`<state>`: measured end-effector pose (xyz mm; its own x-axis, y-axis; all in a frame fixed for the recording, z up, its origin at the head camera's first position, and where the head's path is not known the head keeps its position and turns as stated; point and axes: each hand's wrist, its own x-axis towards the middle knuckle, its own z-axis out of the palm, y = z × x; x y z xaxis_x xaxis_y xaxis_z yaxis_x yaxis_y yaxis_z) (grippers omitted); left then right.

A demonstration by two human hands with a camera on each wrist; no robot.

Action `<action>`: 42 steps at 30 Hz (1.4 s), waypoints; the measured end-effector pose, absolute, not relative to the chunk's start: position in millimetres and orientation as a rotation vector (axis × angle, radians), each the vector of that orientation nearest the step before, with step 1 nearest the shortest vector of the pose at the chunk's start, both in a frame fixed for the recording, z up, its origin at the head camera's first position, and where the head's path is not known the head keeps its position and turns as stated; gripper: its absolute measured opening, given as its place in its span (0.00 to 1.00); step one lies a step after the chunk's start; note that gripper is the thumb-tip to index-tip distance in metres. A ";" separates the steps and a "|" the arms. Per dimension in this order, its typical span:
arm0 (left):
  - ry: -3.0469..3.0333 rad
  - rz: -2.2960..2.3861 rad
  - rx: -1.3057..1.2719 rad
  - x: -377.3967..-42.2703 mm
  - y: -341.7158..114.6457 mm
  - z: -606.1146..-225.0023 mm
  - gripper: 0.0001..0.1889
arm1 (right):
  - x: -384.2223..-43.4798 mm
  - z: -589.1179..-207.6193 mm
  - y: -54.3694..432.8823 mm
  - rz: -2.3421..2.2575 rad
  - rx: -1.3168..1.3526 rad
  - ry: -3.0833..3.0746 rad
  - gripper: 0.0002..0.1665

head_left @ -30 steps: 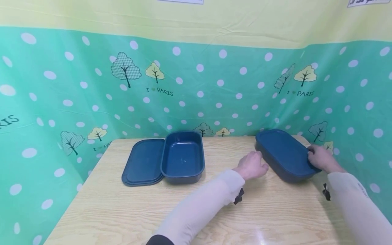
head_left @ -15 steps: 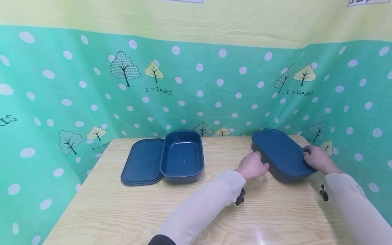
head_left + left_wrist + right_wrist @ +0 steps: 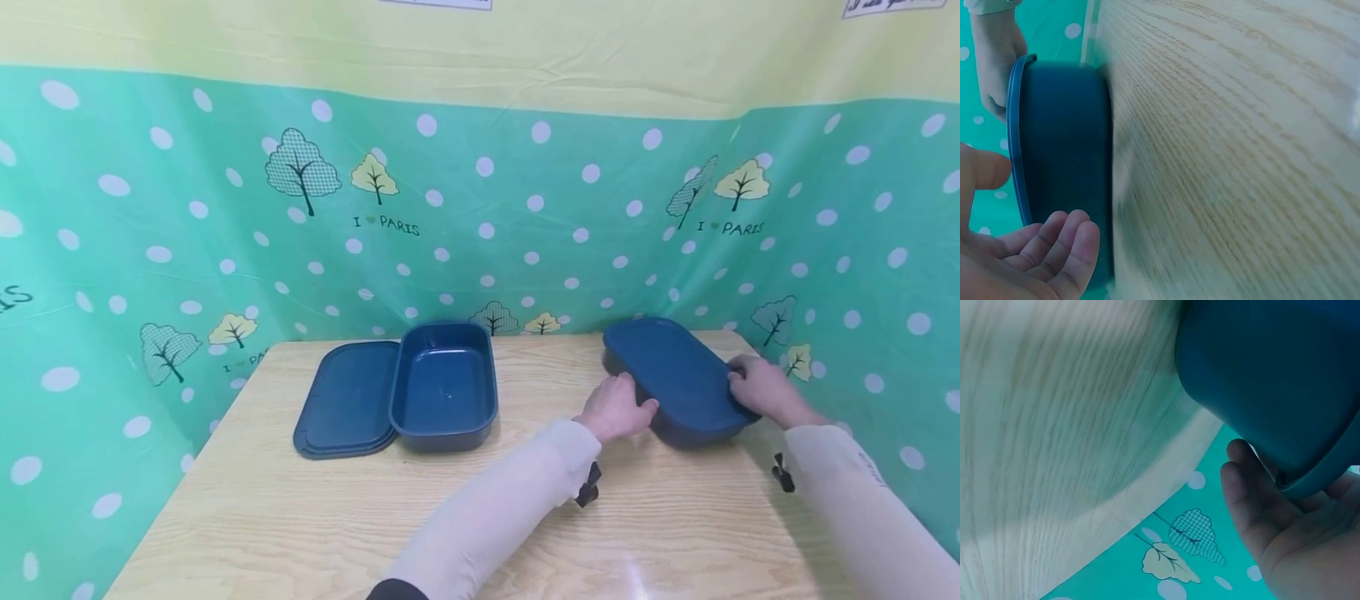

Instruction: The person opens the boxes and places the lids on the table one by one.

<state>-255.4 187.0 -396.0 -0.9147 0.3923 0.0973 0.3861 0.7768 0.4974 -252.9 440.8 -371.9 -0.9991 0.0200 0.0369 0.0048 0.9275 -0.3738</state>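
A dark blue food container with its lid on (image 3: 675, 375) stands at the right of the table, set at a slant. My right hand (image 3: 767, 390) grips its right end, thumb over the lid's edge and fingers (image 3: 1241, 497) below the rim against the side wall. On the near left side is my left hand (image 3: 617, 408), its relaxed fingers (image 3: 1063, 250) at the container's wall and the thumb spread apart near the lid's rim. Left of both hands, an uncovered blue container (image 3: 444, 387) sits with nothing in it.
A flat blue lid (image 3: 351, 398) lies on the wooden table (image 3: 315, 525), right beside the uncovered container's left side. Green dotted cloth (image 3: 450, 200) hangs behind the table and along both sides.
The lidded container has slid left along the table, with my right hand moving along on it. My left hand has stayed almost in place, so the container has come closer to it.
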 end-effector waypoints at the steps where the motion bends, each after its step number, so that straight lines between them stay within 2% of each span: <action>1: 2.951 0.820 0.641 -255.1 187.1 -396.1 0.26 | -253.1 -372.4 440.0 0.590 -0.022 -3.049 0.25; 10: 2.932 0.875 0.577 -254.3 187.1 -397.1 0.30 | -254.2 -372.3 435.2 0.591 -0.032 -3.056 0.25; 27: 2.873 1.109 0.401 -252.8 181.7 -402.5 0.30 | -253.0 -375.6 425.7 0.558 0.055 -2.997 0.24; 42: 2.850 1.227 0.421 -253.1 173.6 -405.4 0.30 | -253.7 -381.1 417.0 0.627 -0.010 -3.009 0.24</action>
